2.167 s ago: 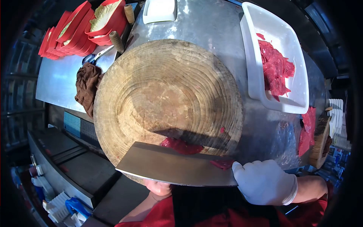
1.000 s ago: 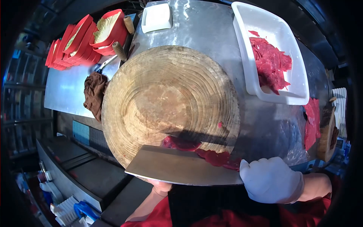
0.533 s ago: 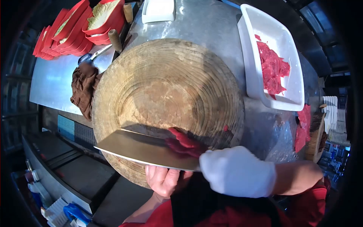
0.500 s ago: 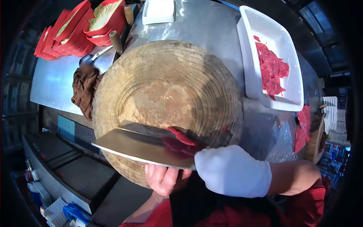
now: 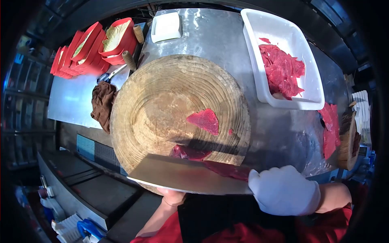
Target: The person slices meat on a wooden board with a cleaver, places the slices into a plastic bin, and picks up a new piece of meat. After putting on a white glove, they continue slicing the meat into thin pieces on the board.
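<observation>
My right hand [image 5: 285, 190], in a white glove, is wrapped round the handle of a broad cleaver [image 5: 174, 175]. The blade lies tilted over the near edge of a round wooden chopping block [image 5: 162, 77]. My bare left hand [image 5: 172, 196] is below the blade, which hides its fingers. A dark red piece of meat [image 5: 189, 152] shows just beyond the blade's upper edge; its near side is covered. Farther in on the block, a thin slice of red meat [image 5: 204, 120] lies flat, with a tiny scrap [image 5: 230, 132] to its right.
A white tub [image 5: 252, 60] with a pile of red meat [image 5: 281, 73] stands at the right. More meat [image 5: 331, 127] lies beyond it. Left of the block are a brown cloth [image 5: 103, 103], scissors [image 5: 115, 73] and red baskets [image 5: 121, 44]. A white tray [image 5: 166, 27] sits at the back.
The cleaver and my right hand have moved right and toward me. A slice of meat now lies flat farther in on the block. My left hand has slipped mostly under the blade.
</observation>
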The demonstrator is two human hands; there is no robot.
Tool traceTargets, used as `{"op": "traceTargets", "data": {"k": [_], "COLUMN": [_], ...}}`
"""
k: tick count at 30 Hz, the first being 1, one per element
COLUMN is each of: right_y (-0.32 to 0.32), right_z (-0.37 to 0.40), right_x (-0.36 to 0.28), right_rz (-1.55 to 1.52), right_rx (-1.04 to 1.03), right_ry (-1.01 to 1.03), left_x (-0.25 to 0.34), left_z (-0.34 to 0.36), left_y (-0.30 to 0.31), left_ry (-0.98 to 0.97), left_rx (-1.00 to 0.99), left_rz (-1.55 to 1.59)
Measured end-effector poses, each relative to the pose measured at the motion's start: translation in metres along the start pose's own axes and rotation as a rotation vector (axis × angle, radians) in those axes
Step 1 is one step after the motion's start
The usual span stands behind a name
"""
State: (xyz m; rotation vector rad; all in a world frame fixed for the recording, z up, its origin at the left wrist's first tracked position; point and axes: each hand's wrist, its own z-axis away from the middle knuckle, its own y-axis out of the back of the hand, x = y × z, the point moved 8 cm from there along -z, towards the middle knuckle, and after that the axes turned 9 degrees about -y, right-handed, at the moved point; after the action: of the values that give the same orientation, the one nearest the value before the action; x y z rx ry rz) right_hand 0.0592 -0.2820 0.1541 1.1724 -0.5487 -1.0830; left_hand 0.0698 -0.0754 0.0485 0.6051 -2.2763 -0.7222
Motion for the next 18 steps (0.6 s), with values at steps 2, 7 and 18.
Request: {"op": "traceTargets", "data": {"k": [2, 7, 18], "right_y": [-0.004, -0.013, -0.017], "right_z": [0.01, 0.006, -0.069], "right_x": [0.006, 0.014, -0.015], "right_rz": [-0.024, -0.037, -0.053], "right_rx": [-0.069, -0.133, -0.134], "right_ry": [-0.022, -0.026, 0.005], "left_x": [-0.001, -0.006, -0.035], "left_z": [0.008, 0.022, 0.042], "left_y": [0.001, 0.001, -0.008], "left_ry": [-0.004, 0.005, 0.601], "left_rx": [-0.011, -0.03, 0.183], "left_rz": [-0.044, -0.149, 0.52]}}
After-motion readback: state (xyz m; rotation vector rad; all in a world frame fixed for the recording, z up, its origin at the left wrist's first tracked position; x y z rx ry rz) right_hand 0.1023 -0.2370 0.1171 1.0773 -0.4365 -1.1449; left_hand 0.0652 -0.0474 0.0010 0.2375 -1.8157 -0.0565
